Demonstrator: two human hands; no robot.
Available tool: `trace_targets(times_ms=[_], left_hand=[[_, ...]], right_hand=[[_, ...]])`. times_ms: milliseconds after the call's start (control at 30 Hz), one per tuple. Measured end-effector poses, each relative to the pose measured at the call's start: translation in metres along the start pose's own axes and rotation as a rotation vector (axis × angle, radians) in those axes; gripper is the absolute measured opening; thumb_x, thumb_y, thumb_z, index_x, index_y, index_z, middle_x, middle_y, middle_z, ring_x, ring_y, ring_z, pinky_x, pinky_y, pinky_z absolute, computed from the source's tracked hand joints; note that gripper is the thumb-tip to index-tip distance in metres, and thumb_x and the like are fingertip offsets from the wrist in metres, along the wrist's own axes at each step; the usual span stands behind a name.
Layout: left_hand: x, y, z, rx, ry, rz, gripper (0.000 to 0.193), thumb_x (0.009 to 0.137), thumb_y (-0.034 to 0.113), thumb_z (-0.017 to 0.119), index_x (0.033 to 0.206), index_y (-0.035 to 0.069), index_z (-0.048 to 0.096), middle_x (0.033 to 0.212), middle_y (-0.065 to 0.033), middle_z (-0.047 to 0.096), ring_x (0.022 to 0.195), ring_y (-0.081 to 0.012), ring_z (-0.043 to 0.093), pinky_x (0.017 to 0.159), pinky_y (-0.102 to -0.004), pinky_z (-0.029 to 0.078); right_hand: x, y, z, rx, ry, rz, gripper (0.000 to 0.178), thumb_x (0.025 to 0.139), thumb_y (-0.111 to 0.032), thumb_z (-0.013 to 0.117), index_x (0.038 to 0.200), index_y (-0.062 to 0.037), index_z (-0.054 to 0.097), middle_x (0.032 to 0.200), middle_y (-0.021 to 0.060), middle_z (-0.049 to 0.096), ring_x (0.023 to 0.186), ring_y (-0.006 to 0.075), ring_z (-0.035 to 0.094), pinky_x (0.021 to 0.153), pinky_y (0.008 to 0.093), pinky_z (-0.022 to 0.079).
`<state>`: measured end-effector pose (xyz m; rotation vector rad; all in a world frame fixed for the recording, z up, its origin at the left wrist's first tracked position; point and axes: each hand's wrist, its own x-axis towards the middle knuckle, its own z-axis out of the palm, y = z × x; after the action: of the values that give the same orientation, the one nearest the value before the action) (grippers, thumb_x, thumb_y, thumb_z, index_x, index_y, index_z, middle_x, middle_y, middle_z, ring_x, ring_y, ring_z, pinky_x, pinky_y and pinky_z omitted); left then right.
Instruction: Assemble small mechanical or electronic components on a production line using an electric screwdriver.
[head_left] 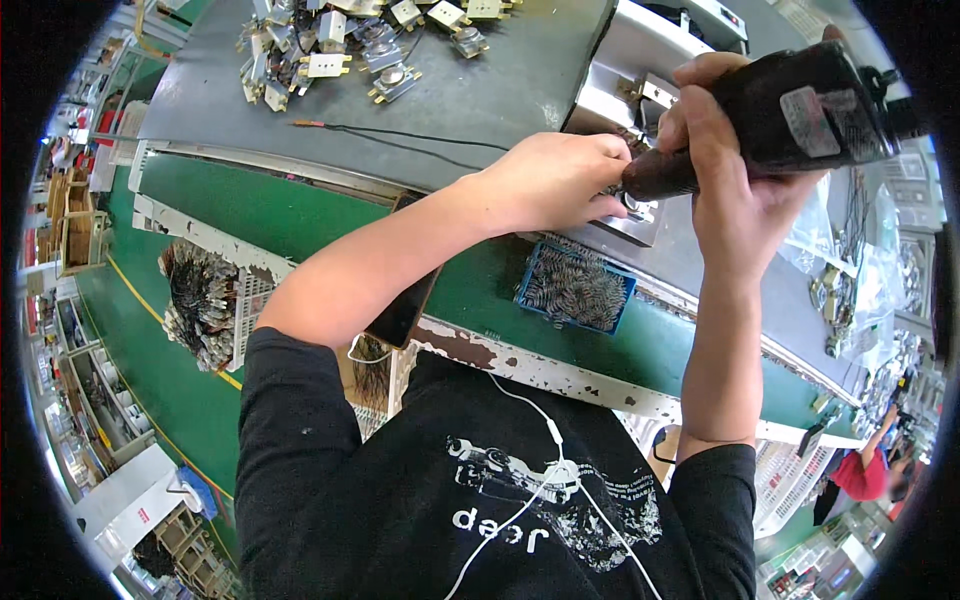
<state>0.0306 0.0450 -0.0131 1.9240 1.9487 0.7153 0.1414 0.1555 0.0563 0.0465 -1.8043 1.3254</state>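
Observation:
A black electric screwdriver (790,110) with a pale label is gripped in my right hand (735,170), its nose tilted down to the left. My left hand (575,180) has its fingers curled beside the tool's nose, over a bright metal fixture (640,225). What they pinch, if anything, is hidden by the fingers and the tool. Just beyond the nose, a small white-and-metal part (658,92) sits in the shiny metal housing (650,40). A pair of dark wires (400,134) runs over the grey worktop (200,110) toward my left wrist.
Metal parts with white blocks (330,65) are heaped at the far left of the worktop. On the green ledge nearer me stands a blue tray (577,325) of coil springs. A dark flat device (405,310) lies partly under my left arm. Clear plastic bags (870,300) lie at right.

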Motion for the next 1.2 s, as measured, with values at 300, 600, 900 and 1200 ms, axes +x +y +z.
trace_targets(times_ms=[300,600,900,1200], left_hand=[[-0.006,0.007,0.001,-0.041,0.112,0.009,0.028,0.089,0.025,0.068,0.114,0.012,0.066,0.108,-0.0083,0.065,0.095,-0.0302,0.066,0.082,-0.0413,0.055],[-0.032,-0.005,-0.030,-0.107,0.074,-0.012,0.034,0.088,0.019,0.071,0.121,0.014,0.066,0.103,-0.0092,0.068,0.088,-0.0272,0.067,0.076,-0.0372,0.054],[-0.041,-0.006,-0.023,-0.094,-0.052,-0.044,0.033,0.088,0.023,0.070,0.118,0.010,0.066,0.099,-0.0093,0.067,0.089,-0.0277,0.066,0.076,-0.0374,0.053],[-0.043,-0.009,-0.024,-0.074,-0.011,-0.041,0.032,0.089,0.022,0.069,0.119,0.009,0.066,0.102,-0.0098,0.068,0.090,-0.0272,0.066,0.078,-0.0370,0.053]], right_hand=[[0.009,-0.016,-0.017,0.159,0.189,0.032,0.035,0.092,-0.005,0.065,0.120,0.0111,0.053,0.084,0.0184,0.068,0.068,0.0189,0.065,0.058,0.0314,0.054],[-0.018,0.006,-0.067,-0.622,0.282,-0.674,0.051,0.094,-0.008,0.067,0.135,0.0064,0.040,0.113,0.0145,0.062,0.090,0.0240,0.065,0.078,0.0337,0.055],[-0.069,0.017,-0.039,-0.907,-0.447,0.218,0.020,0.089,-0.008,0.068,0.108,-0.0030,0.070,0.090,0.0118,0.061,0.076,0.0266,0.062,0.069,0.0362,0.049],[-0.072,-0.009,-0.041,-0.456,-0.303,0.333,0.018,0.079,0.007,0.074,0.095,0.0006,0.068,0.092,0.0080,0.070,0.083,0.0160,0.067,0.078,0.0278,0.053]])
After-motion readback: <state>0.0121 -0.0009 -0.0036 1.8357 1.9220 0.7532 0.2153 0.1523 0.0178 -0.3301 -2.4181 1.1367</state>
